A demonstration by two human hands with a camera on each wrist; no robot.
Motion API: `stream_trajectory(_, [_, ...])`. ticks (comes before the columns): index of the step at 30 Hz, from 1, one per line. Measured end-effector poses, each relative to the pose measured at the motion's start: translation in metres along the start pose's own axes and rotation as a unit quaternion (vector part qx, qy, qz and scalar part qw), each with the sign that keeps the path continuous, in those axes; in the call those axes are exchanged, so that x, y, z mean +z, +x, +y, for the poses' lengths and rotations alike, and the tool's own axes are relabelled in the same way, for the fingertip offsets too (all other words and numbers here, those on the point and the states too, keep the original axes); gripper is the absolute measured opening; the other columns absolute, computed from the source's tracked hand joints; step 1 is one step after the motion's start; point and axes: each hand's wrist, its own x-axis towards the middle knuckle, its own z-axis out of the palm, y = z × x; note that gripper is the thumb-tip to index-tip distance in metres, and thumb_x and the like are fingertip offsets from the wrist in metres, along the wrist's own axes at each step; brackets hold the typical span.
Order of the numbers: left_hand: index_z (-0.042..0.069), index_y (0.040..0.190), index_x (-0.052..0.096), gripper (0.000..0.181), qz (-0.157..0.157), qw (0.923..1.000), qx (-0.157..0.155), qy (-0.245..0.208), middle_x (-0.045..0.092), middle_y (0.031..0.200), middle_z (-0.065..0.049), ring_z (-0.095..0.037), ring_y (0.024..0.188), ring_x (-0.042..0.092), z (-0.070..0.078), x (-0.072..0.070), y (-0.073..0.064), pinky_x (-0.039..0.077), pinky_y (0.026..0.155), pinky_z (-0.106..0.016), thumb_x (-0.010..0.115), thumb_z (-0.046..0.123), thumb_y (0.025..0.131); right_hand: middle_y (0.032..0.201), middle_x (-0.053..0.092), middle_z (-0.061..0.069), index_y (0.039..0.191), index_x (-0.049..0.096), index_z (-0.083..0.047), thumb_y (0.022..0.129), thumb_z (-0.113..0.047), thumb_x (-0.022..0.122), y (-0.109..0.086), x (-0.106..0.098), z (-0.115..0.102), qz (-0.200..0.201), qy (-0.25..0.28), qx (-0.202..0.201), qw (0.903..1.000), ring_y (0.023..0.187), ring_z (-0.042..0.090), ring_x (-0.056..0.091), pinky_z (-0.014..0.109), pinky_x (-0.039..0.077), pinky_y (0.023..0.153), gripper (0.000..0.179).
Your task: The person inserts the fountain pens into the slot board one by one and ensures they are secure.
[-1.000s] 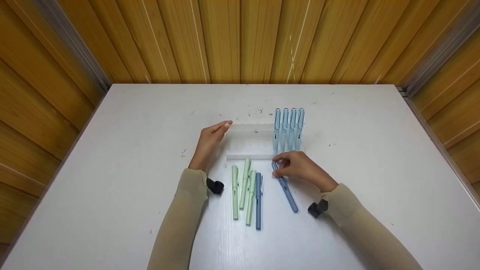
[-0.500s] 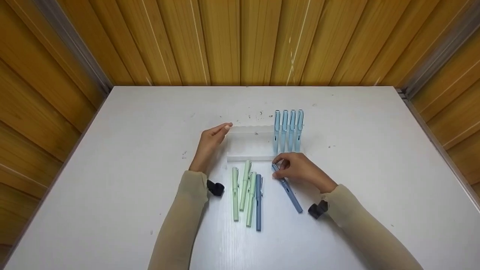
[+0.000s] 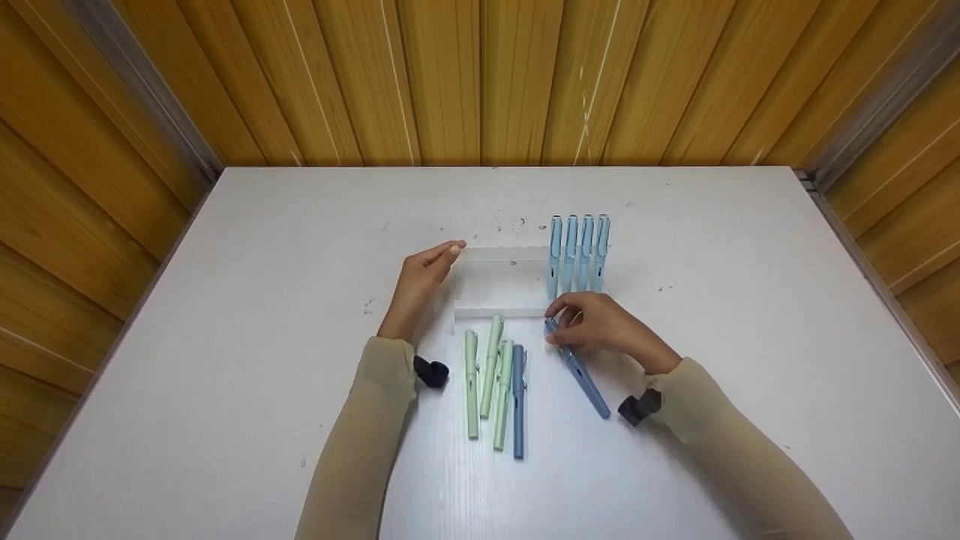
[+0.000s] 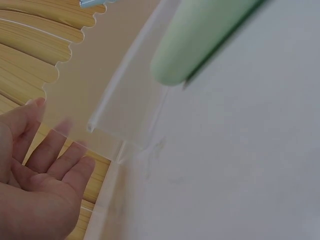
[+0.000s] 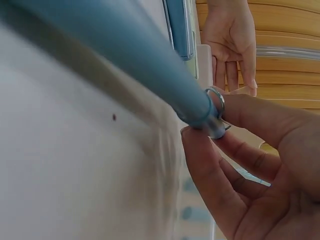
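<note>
A clear plastic pen stand [image 3: 499,283] with a scalloped top edge stands mid-table. My left hand [image 3: 421,283] pinches its upper left corner between thumb and forefinger; in the left wrist view other fingertips [image 4: 80,175] show near the clear panel. Several light blue pens [image 3: 572,251] stand in a row at the stand's right end. My right hand [image 3: 606,326] pinches a dark blue pen [image 3: 588,385] by its clip end, just in front of the stand. The pen slants toward the near right, and its other end looks close to the tabletop.
Left of the held pen lie several more pens: light green ones [image 3: 471,390] and a dark blue one [image 3: 518,420]. The white table [image 3: 225,315] ends at a wood-panelled wall [image 3: 450,82]. Each wrist carries a small black camera [image 3: 432,373].
The lower end of the held dark blue pen has swung right and slightly away from me. My right hand has edged toward the stand. The left hand keeps its place.
</note>
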Motion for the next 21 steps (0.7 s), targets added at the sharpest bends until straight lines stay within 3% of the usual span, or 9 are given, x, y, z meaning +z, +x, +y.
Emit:
stream_trajectory(8, [0.020,0.123,0.066,0.037,0.004,0.9999,0.001,0.010,0.058,0.136,0.003,-0.015,0.134,0.047,0.002,0.002,-0.001,0.037,0.112,-0.035,0.060,0.041,0.094,0.094,0.063,0.011,0.118,0.064,-0.003,0.082,-0.018,0.076,-0.001,-0.014,-0.010,0.002,0.038,-0.023,0.9990,0.073,0.015,0.064,0.035,0.060,0.069,0.041])
stream_trajectory(15, [0.019,0.123,0.066,0.038,0.007,0.9999,0.000,0.009,0.058,0.136,0.003,-0.015,0.133,0.047,0.003,0.002,0.000,0.038,0.112,-0.034,0.060,0.042,0.094,0.100,0.063,0.014,0.122,0.063,-0.005,0.084,-0.019,0.075,-0.001,-0.027,-0.024,0.040,0.050,-0.031,0.9974,0.080,0.020,0.066,0.037,0.060,0.075,0.042])
stream_trajectory(21, [0.018,0.125,0.065,0.039,0.005,0.9999,-0.004,0.009,0.057,0.137,0.002,-0.016,0.134,0.047,0.003,0.001,-0.001,0.038,0.112,-0.034,0.060,0.041,0.094,0.101,0.064,0.012,0.121,0.065,-0.011,0.084,-0.018,0.076,0.000,-0.038,-0.035,0.082,0.055,-0.049,0.9939,0.085,0.020,0.065,0.030,0.060,0.074,0.039])
